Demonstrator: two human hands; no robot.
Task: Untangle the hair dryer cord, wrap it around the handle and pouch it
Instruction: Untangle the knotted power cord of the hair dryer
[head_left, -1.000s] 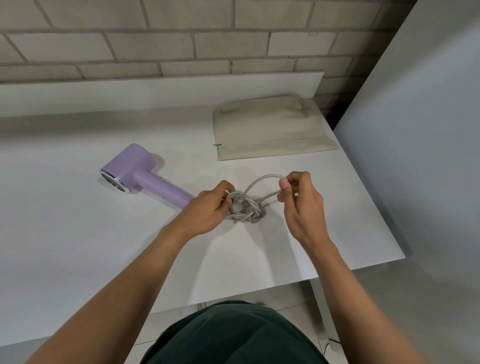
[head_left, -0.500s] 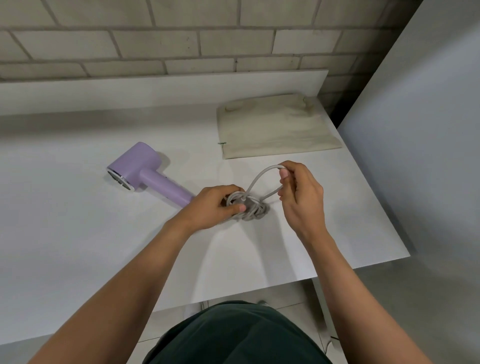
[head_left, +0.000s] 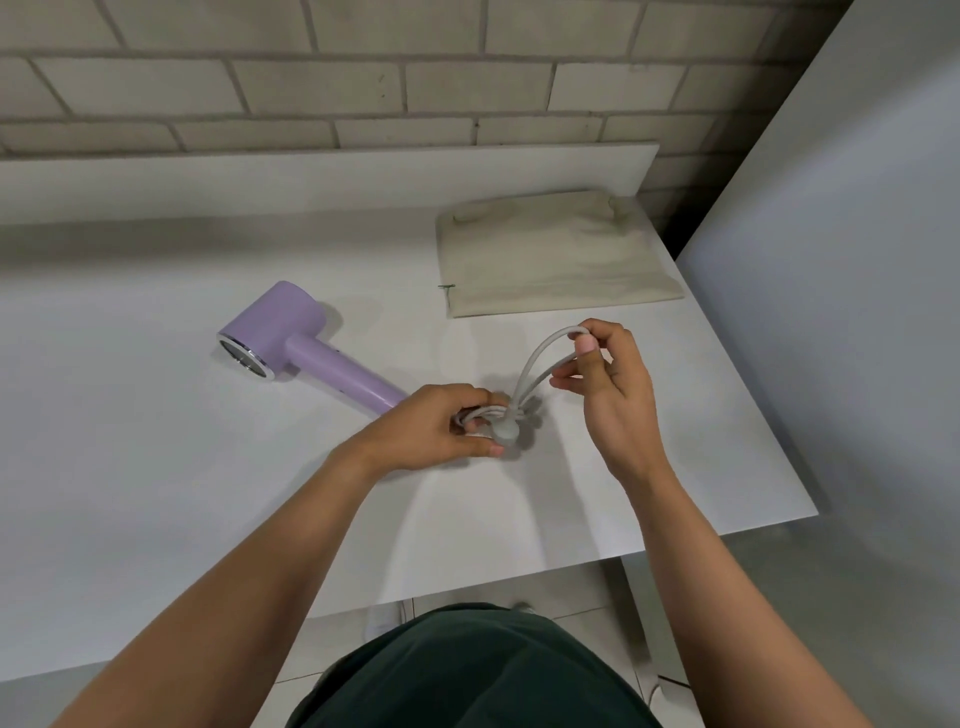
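Hair dryer (head_left: 280, 327), lilac, lay on its side on the white table (head_left: 156, 467), its handle (head_left: 337, 374) pointing toward the left hand (head_left: 436, 431), and its grey cord (head_left: 535, 364) sat in a tangled bunch just past the handle's end. The left hand's curled fingers gripped that bunch low against the table, a round grey plug (head_left: 506, 431) showing beside the thumb, while the right hand (head_left: 608, 384) pinched a loop of cord between thumb and forefinger, raised above the tangle. A beige cloth pouch (head_left: 556, 260) lay flat near the table's far right corner, apart from both hands.
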